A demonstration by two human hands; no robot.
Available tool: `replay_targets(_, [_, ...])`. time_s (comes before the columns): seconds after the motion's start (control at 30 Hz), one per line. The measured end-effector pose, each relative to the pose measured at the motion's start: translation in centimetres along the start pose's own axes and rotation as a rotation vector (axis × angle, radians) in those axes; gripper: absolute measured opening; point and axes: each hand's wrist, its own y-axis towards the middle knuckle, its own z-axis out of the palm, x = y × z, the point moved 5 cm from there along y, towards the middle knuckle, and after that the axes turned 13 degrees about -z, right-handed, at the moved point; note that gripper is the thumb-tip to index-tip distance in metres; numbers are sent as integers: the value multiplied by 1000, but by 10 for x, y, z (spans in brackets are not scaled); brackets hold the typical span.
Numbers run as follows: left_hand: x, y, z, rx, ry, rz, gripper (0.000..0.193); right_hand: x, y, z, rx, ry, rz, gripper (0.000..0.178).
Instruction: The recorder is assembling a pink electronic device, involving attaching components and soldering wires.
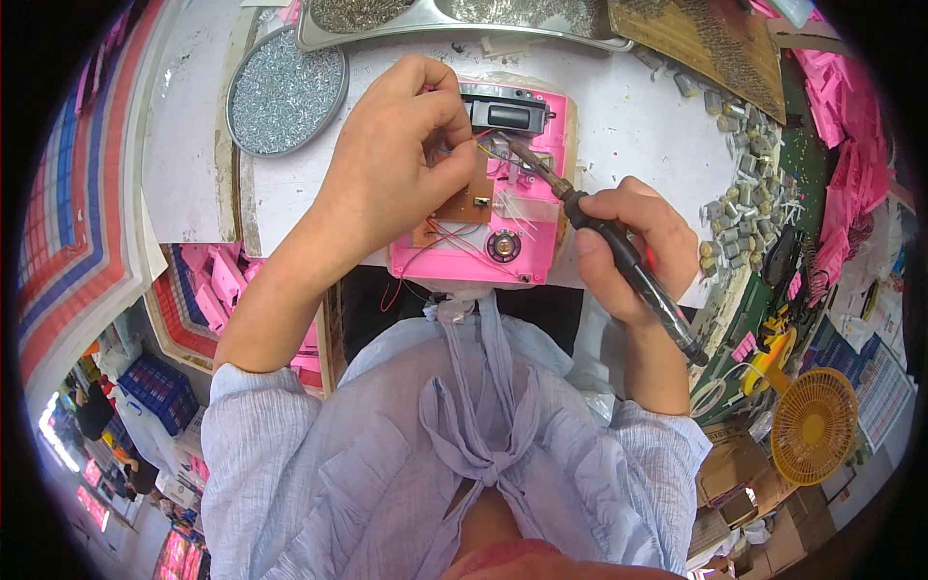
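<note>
In front of me a pink plastic housing [416, 261] lies on the white table, fitted with a brown circuit board [452, 209], a small round speaker [504, 246], a black part [512, 117] near its far edge, and thin coloured wires [464, 242]. My left hand [411, 145] hovers over the housing's left side, thumb and fingers pinched together. Thin wires show by its fingertips, but what sits between them is hidden. On the right, my right hand [638, 242] is wrapped around the black handle of a soldering iron [619, 246]. Its metal tip points at the wires beside the left fingertips.
A round tray of small silvery screws [287, 92] stands at the far left. Along the far edge sits a metal tray [425, 21] of small parts. Small motors [739, 213] are heaped at the right, near a cardboard sheet [706, 48], pink parts [846, 145] and a yellow fan [814, 425].
</note>
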Motion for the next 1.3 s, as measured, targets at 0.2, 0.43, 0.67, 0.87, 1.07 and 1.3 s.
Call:
replay_targets(0.2, [1, 0, 0, -8, 1, 8, 12, -1, 2, 3, 18, -8, 1, 25])
replay_targets(0.43, [0, 0, 0, -6, -12, -7, 12, 1, 5, 4, 12, -31, -62, 26])
replay_targets(0.67, [0, 1, -1, -38, -34, -15, 12, 0, 5, 4, 63, -45, -185, 29])
replay_targets(0.87, [-1, 1, -1, 7, -22, -43, 11, 0, 4, -2, 65, -6, -127, 30])
replay_targets(1.07, [0, 1, -1, 0, -6, -43, 12, 0, 7, -4, 76, -10, -111, 31])
replay_targets(1.3, [-2, 3, 0, -20, 12, -47, 13, -2, 9, -2, 102, -6, -104, 31])
